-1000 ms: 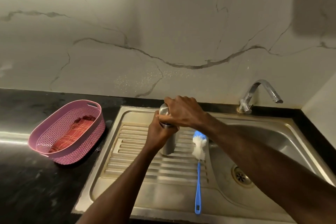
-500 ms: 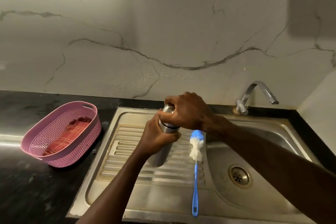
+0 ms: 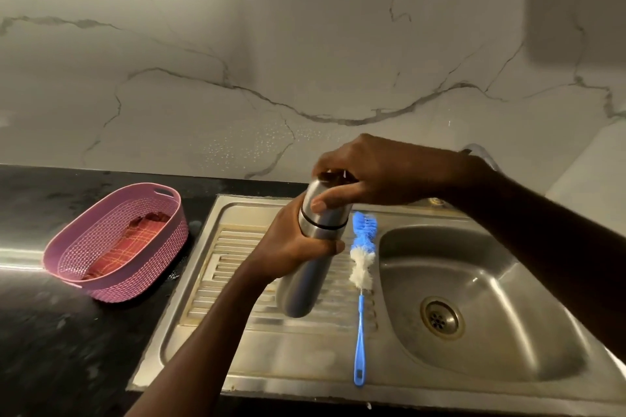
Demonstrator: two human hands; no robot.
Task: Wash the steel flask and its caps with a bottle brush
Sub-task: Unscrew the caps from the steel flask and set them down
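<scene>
A steel flask [image 3: 305,284] is held tilted above the ribbed drainboard [image 3: 233,281], its base toward me. My left hand [image 3: 291,247] grips the flask's body just below the dark seam. My right hand [image 3: 369,173] grips the steel cap [image 3: 333,218] on top, thumb across its front. A bottle brush [image 3: 361,267] with a blue handle and blue-and-white bristles lies on the drainboard, just right of the flask.
The steel sink basin [image 3: 491,322] with its drain [image 3: 440,316] is at the right. A pink woven basket [image 3: 111,244] holding a red checked cloth [image 3: 132,247] sits on the black counter [image 3: 50,332] at the left. My right arm hides most of the tap.
The flask has been lifted off the drainboard and tilted, coming closer to me. Both hands kept their grip on body and cap. The brush has not moved.
</scene>
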